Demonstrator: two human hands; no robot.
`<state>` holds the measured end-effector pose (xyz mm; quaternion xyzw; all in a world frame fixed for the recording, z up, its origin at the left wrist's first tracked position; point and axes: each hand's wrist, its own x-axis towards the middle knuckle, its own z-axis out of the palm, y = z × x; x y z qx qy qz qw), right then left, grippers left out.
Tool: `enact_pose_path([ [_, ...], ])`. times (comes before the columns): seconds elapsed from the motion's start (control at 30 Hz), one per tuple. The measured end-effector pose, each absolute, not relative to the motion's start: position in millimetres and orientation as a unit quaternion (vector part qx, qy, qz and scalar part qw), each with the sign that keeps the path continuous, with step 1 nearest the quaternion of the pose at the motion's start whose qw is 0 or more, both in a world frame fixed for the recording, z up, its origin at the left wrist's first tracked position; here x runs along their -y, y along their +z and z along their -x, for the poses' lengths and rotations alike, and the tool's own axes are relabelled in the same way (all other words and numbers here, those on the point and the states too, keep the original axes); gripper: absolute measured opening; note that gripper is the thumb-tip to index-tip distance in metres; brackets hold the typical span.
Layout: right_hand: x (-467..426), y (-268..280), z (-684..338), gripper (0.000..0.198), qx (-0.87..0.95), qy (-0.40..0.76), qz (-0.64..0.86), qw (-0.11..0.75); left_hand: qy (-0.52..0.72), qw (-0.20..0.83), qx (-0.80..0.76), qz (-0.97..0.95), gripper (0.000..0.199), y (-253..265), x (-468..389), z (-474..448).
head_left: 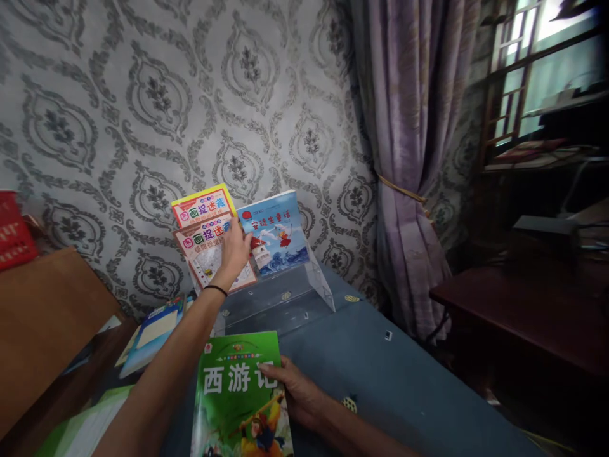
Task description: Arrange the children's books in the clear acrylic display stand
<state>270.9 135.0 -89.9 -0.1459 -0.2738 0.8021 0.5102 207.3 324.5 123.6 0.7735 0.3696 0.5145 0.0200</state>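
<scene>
My left hand reaches up to the right edge of the front hide-and-seek picture book. Its fingers are closed at that book's upper corner, partly hidden. Behind this one stands a yellow-edged picture book of similar design. To the right leans a blue storybook with a sea picture on its cover. These books rest in a clear plastic book stand. Low in the view, my right hand grips a green storybook by its right edge, thumb on the cover, which faces me.
The stand is on a blue-grey covered table against a patterned wall. More books lie at the left, near a brown cardboard box and a red container. Right of the table are a purple curtain and a dark red desk.
</scene>
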Motion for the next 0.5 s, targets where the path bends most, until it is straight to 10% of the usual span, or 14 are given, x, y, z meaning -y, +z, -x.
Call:
enact_pose_path([
  [0.5, -142.3, -57.4, -284.1, 0.038, 0.286, 0.761, 0.183, 0.552, 0.344, -0.084, -0.386, -0.852, 0.014, 112.0, -298.2, -94.5],
])
